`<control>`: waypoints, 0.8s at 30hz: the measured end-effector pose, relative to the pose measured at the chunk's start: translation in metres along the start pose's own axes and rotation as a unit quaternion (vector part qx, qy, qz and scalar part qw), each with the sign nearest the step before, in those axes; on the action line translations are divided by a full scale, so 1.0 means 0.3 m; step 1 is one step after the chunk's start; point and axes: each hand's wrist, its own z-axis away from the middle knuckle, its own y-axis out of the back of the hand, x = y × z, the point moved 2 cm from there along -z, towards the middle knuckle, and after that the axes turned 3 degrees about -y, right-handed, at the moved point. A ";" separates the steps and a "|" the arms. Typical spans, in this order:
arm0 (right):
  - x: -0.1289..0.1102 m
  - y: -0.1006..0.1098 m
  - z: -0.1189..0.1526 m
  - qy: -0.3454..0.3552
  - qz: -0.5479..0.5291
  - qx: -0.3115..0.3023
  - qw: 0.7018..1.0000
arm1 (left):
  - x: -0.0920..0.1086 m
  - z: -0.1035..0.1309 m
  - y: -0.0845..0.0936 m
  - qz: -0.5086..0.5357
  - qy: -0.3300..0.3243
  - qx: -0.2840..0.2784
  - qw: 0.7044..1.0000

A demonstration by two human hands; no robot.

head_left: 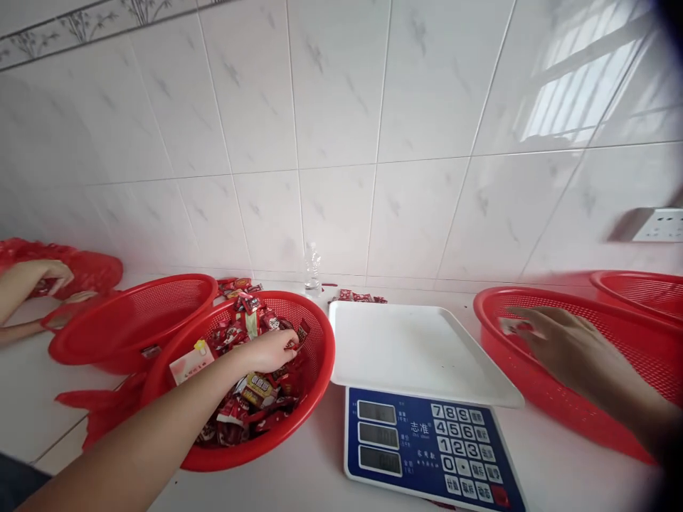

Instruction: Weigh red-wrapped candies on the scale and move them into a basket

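My left hand (273, 350) is in a red basket (319, 370) of wrapped candies (235, 412), its fingers curled at the right part of the pile; what they hold is hidden. A pink card (191, 366) lies among the candies at the left. My right hand (555, 338) is over the left end of another red basket (538, 384), its fingers closed on a small red and white packet (513, 326). Between the two baskets stands a blue and white scale (419, 448) with a bare white tray (400, 348).
A clear bottle (312, 270) and loose candies (356, 296) are by the tiled wall. Another red basket (133, 320) is at the left, near another person's hands (53, 274) and a red bag (99, 270). One more basket (645, 288) is at the far right.
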 end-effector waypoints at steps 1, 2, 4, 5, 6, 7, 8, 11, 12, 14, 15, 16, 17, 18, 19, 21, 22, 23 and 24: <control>0.018 -0.007 0.008 -0.003 0.008 0.013 1.000 | -0.005 -0.004 -0.006 -0.018 0.000 -0.019 1.000; 0.015 -0.013 0.019 -0.001 -0.001 0.020 1.000 | -0.004 -0.007 -0.013 -0.040 0.003 -0.033 0.999; -0.050 -0.023 0.049 -0.003 -0.051 0.019 0.999 | 0.009 -0.013 -0.027 -0.088 0.014 -0.045 0.995; -0.106 -0.025 0.066 -0.009 -0.080 0.016 0.997 | 0.019 -0.017 -0.033 -0.109 0.019 -0.045 0.993; -0.172 -0.029 0.081 -0.013 -0.110 -0.006 0.994 | 0.031 -0.024 -0.039 -0.125 0.022 -0.043 0.991; -0.245 -0.033 0.096 -0.001 -0.140 -0.038 0.989 | 0.042 -0.031 -0.044 -0.137 0.023 -0.039 0.990; -0.318 -0.036 0.109 0.015 -0.167 -0.060 0.984 | 0.052 -0.041 -0.050 -0.147 0.022 -0.034 0.988; -0.484 -0.045 0.132 0.040 -0.202 -0.119 0.971 | 0.067 -0.068 -0.061 -0.181 0.024 -0.003 0.983; -0.515 -0.049 0.136 0.044 -0.208 -0.126 0.969 | 0.068 -0.075 -0.063 -0.189 0.022 0.009 0.982; -0.541 -0.057 0.141 0.049 -0.211 -0.122 0.969 | 0.063 -0.079 -0.063 -0.191 0.019 0.022 0.981; -0.541 -0.061 0.143 0.049 -0.211 -0.114 0.970 | 0.057 -0.077 -0.061 -0.179 0.020 0.024 0.983; -0.535 -0.065 0.146 0.049 -0.211 -0.106 0.971 | 0.049 -0.072 -0.056 -0.158 0.020 0.025 0.987; -0.526 -0.067 0.149 0.048 -0.212 -0.096 0.971 | 0.040 -0.067 -0.049 -0.131 0.019 0.028 0.991; -0.516 -0.067 0.152 0.045 -0.215 -0.087 0.972 | 0.031 -0.061 -0.038 -0.103 0.018 0.037 0.994; -0.508 -0.065 0.156 0.041 -0.219 -0.078 0.972 | 0.022 -0.055 -0.024 -0.076 0.019 0.051 0.996; -0.499 -0.056 0.164 0.032 -0.227 -0.066 0.971 | 0.013 -0.046 0.012 -0.034 0.027 0.089 0.995; -0.498 -0.051 0.167 0.029 -0.230 -0.063 0.971 | 0.015 -0.043 0.033 -0.017 0.031 0.111 0.993; -0.500 -0.047 0.170 0.028 -0.233 -0.061 0.970 | 0.024 -0.041 0.055 0.002 0.031 0.137 0.990; -0.503 -0.044 0.171 0.028 -0.236 -0.062 0.969 | 0.041 -0.039 0.075 0.028 0.021 0.164 0.986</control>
